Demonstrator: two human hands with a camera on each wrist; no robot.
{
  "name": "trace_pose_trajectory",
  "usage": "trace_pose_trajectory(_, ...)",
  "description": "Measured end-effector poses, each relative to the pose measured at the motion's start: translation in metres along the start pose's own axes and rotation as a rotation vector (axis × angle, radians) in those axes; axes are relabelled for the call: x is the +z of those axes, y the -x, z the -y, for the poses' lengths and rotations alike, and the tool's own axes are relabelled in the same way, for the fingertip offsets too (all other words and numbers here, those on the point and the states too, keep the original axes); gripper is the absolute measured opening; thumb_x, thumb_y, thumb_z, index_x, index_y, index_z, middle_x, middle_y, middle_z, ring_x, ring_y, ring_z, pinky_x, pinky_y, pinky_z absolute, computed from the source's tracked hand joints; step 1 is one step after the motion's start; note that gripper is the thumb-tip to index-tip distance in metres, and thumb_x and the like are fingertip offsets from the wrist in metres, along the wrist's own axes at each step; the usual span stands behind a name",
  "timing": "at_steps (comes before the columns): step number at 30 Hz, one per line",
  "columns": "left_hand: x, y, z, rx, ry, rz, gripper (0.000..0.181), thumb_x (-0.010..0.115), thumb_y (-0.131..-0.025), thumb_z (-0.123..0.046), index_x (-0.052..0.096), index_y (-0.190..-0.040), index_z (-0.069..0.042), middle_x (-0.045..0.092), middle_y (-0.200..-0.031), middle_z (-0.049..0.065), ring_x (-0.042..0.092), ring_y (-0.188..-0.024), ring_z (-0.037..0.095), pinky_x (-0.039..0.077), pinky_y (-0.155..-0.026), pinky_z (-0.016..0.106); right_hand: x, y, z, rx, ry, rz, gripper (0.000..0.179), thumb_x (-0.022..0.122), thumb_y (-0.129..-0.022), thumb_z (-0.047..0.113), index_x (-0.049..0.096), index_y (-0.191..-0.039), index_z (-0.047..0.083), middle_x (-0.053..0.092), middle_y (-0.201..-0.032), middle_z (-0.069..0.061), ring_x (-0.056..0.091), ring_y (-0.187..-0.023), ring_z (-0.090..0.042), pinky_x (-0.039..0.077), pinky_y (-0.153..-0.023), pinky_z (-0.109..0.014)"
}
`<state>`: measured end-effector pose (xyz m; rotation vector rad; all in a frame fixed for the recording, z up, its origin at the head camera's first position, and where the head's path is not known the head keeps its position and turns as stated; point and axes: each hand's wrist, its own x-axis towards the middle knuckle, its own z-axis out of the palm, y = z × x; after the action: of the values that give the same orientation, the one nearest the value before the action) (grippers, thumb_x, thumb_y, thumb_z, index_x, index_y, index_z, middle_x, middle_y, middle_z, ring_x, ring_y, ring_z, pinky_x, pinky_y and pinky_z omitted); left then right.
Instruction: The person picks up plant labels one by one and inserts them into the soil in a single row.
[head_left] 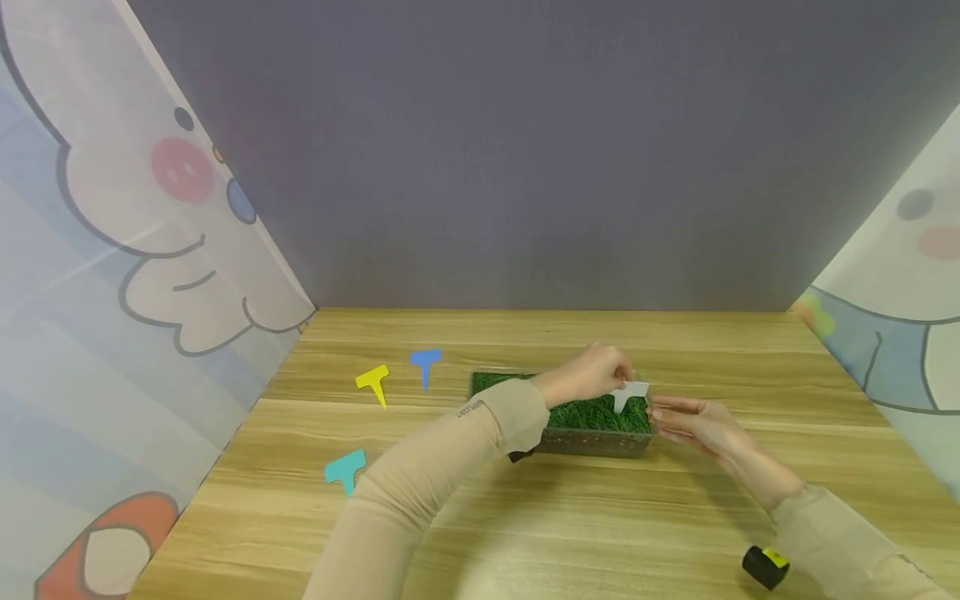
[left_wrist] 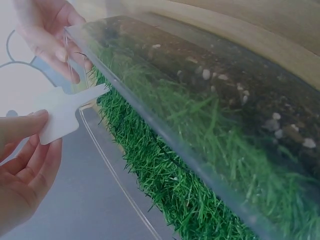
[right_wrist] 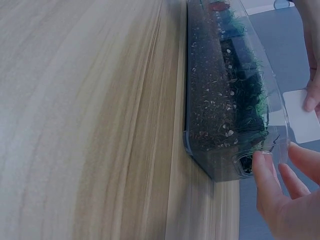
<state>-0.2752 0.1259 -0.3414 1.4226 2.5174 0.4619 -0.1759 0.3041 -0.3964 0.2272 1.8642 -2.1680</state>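
My left hand [head_left: 592,371] pinches the head of a white T-shaped plant label [left_wrist: 61,112] between thumb and fingers. The label's stem points down into the green grass [left_wrist: 150,165] near the right end of a clear planter box [right_wrist: 220,172]. In the left wrist view the stem's tip overlaps the grass edge just behind the front wall. At the box's right end, my right hand [head_left: 701,429] touches the end wall and rim with extended fingertips [right_wrist: 261,162]. Dark soil with pale specks [right_wrist: 212,100] shows through the box's side, below the grass.
To the left on the wooden table [head_left: 600,525] lie three more T-shaped labels: yellow [head_left: 374,381], blue [head_left: 426,361] and turquoise [head_left: 347,468]. A black cylinder with a yellow patch [head_left: 765,567] is near the right forearm. A grey panel [head_left: 525,167] stands behind.
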Motion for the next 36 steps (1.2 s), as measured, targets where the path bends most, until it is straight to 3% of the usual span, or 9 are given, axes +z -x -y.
trace_pose_trajectory(8,0.001,-0.0014,0.0015,0.0,0.008,0.002,0.014,0.06,-0.083,-0.012,0.067,-0.096,-0.01,0.064,-0.093,-0.002,0.055,-0.076,0.002,0.04,-0.063,0.007,-0.0002,0.0002,-0.0003,-0.003,-0.002,-0.001,0.042,0.061,-0.082,0.004,0.048,-0.121,-0.004,0.064,-0.101,0.001,0.061,-0.088,-0.011,0.048,-0.082,-0.028)
trace_pose_trajectory(15,0.0003,-0.0017,0.0013,0.012,0.008,-0.006,0.015,0.061,-0.083,-0.011,0.067,-0.096,-0.009,0.064,-0.095,-0.001,0.056,-0.076,0.003,0.041,-0.062,0.006,0.0007,0.0,0.0004,0.001,0.006,-0.002,0.048,0.061,-0.082,0.005,0.042,-0.124,-0.007,0.064,-0.101,-0.001,0.061,-0.088,-0.011,0.047,-0.082,-0.028)
trace_pose_trajectory(29,0.0038,-0.0006,0.0038,-0.017,0.029,-0.007,0.015,0.06,-0.083,-0.011,0.067,-0.097,-0.009,0.063,-0.096,0.0,0.057,-0.079,0.004,0.042,-0.063,0.007,-0.0006,-0.0016,-0.0007,0.007,0.006,-0.003,0.041,0.061,-0.082,0.007,0.049,-0.121,-0.001,0.065,-0.099,0.001,0.062,-0.088,-0.012,0.046,-0.084,-0.029)
trace_pose_trajectory(36,0.0034,-0.0021,0.0021,-0.011,0.007,0.014,0.018,0.061,-0.083,-0.013,0.066,-0.099,-0.01,0.064,-0.093,-0.002,0.055,-0.074,0.002,0.041,-0.061,0.008,-0.0005,-0.0007,-0.0005,0.005,0.015,0.0,0.05,0.061,-0.083,0.007,0.039,-0.125,-0.009,0.064,-0.101,0.001,0.061,-0.088,-0.012,0.047,-0.083,-0.029)
